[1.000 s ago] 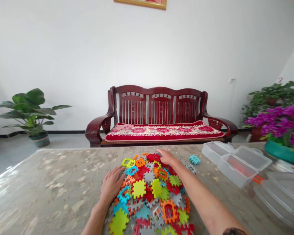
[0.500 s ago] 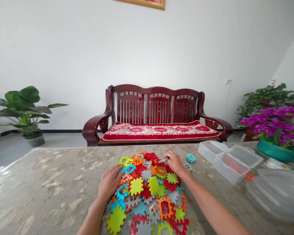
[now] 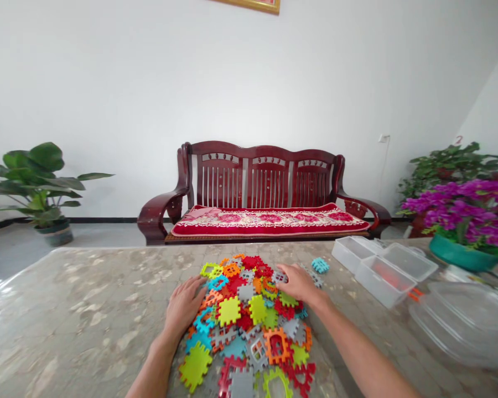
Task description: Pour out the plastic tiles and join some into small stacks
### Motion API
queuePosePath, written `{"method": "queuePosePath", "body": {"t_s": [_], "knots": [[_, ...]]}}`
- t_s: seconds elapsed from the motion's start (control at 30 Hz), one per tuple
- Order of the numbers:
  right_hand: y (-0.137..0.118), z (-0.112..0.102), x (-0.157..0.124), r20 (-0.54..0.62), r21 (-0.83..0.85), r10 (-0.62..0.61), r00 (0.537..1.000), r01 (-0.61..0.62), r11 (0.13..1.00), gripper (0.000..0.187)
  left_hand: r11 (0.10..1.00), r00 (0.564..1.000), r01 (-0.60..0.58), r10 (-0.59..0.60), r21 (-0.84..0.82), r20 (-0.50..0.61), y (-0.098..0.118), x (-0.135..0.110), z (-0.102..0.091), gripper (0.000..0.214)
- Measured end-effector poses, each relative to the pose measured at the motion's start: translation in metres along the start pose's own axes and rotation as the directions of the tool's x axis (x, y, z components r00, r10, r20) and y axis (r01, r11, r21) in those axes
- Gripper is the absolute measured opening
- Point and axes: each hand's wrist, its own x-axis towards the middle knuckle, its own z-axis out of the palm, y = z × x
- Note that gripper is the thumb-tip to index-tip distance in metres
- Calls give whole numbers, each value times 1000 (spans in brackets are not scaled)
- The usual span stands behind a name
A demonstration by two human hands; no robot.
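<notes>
A heap of colourful notched plastic tiles point(image 3: 229, 310) lies on the table, in red, orange, lime, blue and grey. Some are solid plates; others have window-like or round openings. My left hand point(image 3: 185, 304) rests along the heap's left edge, fingers stretched out, holding nothing. At the upper right of the heap, my right hand point(image 3: 299, 284) has thumb and fingers around the right side of a grey window tile point(image 3: 279, 276). Just right of that hand sit another grey tile point(image 3: 316, 278) and a few blue tiles point(image 3: 320, 265), apart from the heap.
Clear plastic boxes point(image 3: 385, 281) with open lids stand at the right, orange-red pieces in one. Nearer are transparent lids or containers point(image 3: 460, 326). Purple flowers point(image 3: 468, 210) fill a teal pot point(image 3: 460, 252). Beyond the patterned table point(image 3: 87, 309) is a wooden bench point(image 3: 265, 182).
The grey tile in my right hand has gone from steeply tilted to nearly flat, its window now facing up. My left hand stays at the heap's edge. The view shifts slightly.
</notes>
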Motion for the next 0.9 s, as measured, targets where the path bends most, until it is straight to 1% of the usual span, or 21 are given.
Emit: {"method": "queuePosePath", "body": {"t_s": [0.07, 0.13, 0.23, 0.3, 0.33, 0.4, 0.47, 0.53, 0.63, 0.77, 0.9], "knots": [[-2, 3, 2, 20, 32, 7, 1000, -7, 999, 57, 1000, 1000, 6, -6, -1, 0, 1, 0, -1, 41], [-2, 7, 4, 7, 87, 9, 1000, -10, 996, 60, 1000, 1000, 13, -13, -2, -1, 1, 0, -2, 40], [6, 11, 4, -80, 198, 2, 997, 14, 980, 65, 1000, 1000, 10, -10, -3, 3, 2, 0, -3, 41], [20, 12, 2, -178, 307, 31, 984, 26, 951, 66, 1000, 1000, 4, -4, -3, -1, 2, 0, -2, 41], [30, 12, 0, -230, 366, 64, 971, 25, 930, 65, 1000, 1000, 1, -1, -3, -5, 2, 0, -2, 41], [53, 10, -6, -316, 462, 157, 936, 7, 887, 64, 1000, 1000, -1, 1, -4, -15, 2, 0, -1, 42], [78, 9, -14, -359, 509, 245, 901, -31, 860, 62, 1000, 1000, -4, 4, -5, -24, 1, 0, 0, 42], [98, 8, -22, -373, 520, 288, 882, -59, 852, 62, 1000, 1000, -11, 11, -10, -24, 1, 0, 0, 42], [114, 11, -31, -386, 501, 271, 882, -47, 864, 64, 1000, 1000, -18, 18, -15, -9, 1, 0, -1, 41], [116, 16, -35, -379, 480, 225, 898, -18, 877, 67, 1000, 1000, -10, 10, -13, -5, 2, 0, -3, 41], [114, 17, -38, -352, 509, 220, 910, -11, 861, 71, 1000, 1000, -7, 7, -13, -1, 2, 1, -4, 41]]}}
